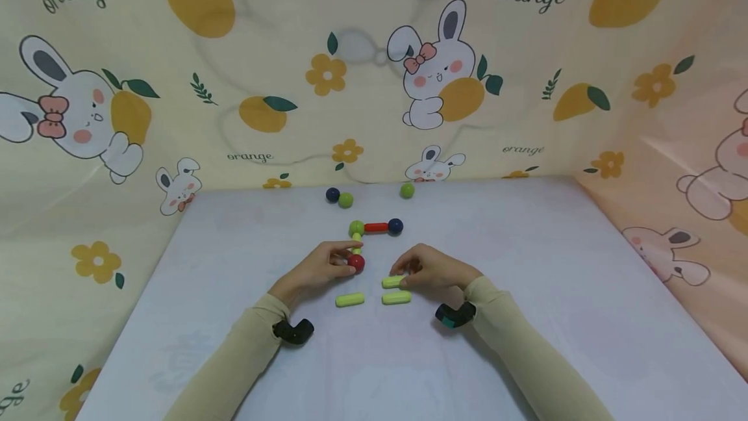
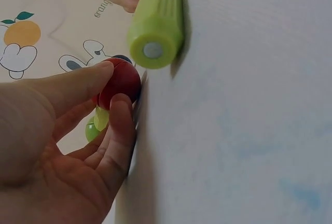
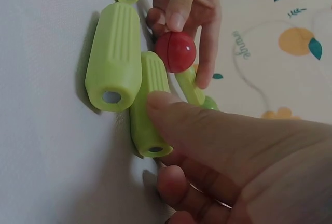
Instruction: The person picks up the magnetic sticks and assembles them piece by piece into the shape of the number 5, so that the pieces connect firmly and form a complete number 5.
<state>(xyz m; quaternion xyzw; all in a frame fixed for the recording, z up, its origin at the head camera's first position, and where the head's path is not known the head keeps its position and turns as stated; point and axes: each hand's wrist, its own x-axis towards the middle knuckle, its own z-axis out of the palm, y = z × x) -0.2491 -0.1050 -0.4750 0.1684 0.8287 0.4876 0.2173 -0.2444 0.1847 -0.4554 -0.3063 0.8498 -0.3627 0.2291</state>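
Observation:
My left hand pinches a red ball between thumb and fingers. From this ball a light green magnetic rod, partly hidden by the fingers, leads to a green ball. A red rod joins that green ball to a dark blue ball. My right hand grips a loose green rod, its thumb lying on the rod's side. Beside it is a second green rod. A third green rod lies nearer the left hand, its grey end disc showing in the left wrist view.
Toward the back of the white table sit a dark blue ball, a green ball close by it, and another green ball further right. A patterned cloth hangs behind the table.

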